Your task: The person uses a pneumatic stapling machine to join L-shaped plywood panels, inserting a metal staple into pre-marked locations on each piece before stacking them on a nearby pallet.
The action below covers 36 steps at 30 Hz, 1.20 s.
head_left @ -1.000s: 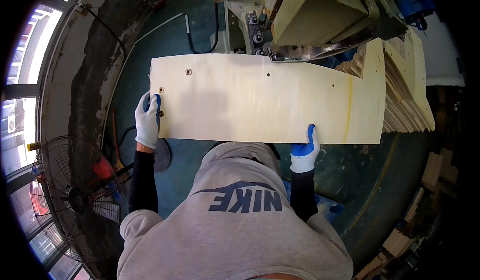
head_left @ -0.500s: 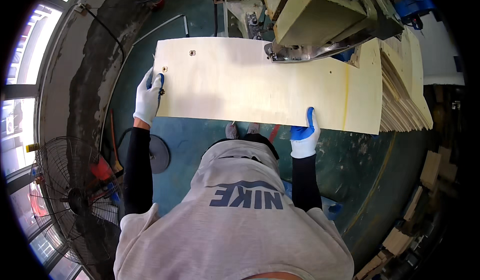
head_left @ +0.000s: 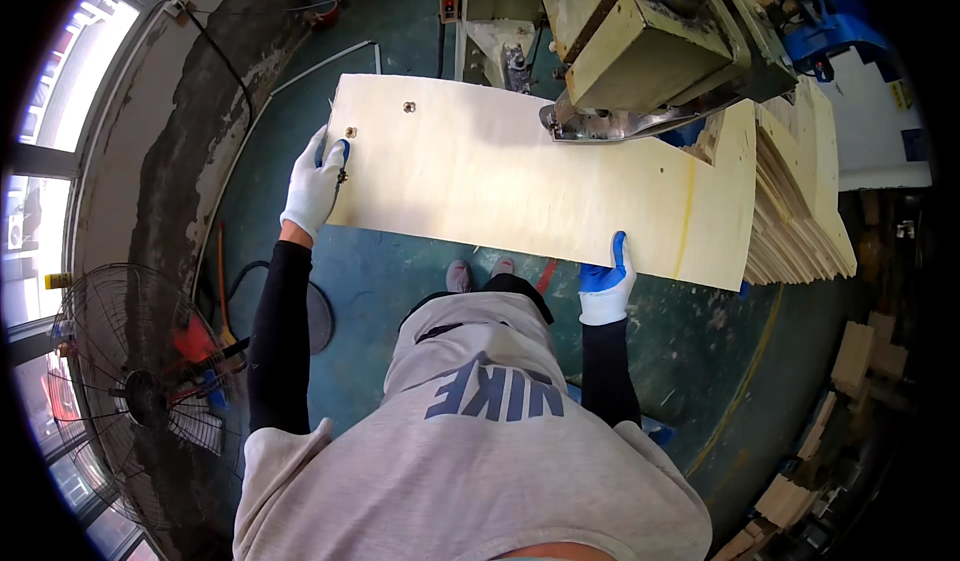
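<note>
Angling panel under machine head, left hand and right hand keep fingers gripping its edges, so one hole now looks covered.

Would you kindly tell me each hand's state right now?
Left hand: holding the wooden board by its left end.
Right hand: holding the board's near edge.

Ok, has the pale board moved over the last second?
Yes: forward. The board lies farther under the machine head, which now hides a hole seen just short of it a second ago.
</note>
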Tool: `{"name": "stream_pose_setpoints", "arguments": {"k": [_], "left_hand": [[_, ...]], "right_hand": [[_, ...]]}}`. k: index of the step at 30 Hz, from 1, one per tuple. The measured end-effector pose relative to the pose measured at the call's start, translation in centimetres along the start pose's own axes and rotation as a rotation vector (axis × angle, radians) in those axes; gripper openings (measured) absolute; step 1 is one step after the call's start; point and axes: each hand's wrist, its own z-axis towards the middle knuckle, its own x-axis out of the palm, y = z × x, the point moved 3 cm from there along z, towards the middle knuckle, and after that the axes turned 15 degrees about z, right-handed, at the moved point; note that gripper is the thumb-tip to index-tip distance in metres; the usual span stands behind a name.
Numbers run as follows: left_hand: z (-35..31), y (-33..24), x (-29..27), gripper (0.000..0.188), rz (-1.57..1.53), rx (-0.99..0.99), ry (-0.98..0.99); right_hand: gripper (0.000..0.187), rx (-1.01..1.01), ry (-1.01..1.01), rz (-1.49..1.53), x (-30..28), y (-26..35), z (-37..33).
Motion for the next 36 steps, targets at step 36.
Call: {"name": "stream_pose_setpoints", "arguments": {"k": [36], "left_hand": [[2.6, -0.1, 0.4, 0.049, -0.083, -0.066, 0.113]], "right_hand": [[0.045, -0.137, 0.030, 0.138, -2.1, 6.0, 1.2]]}}
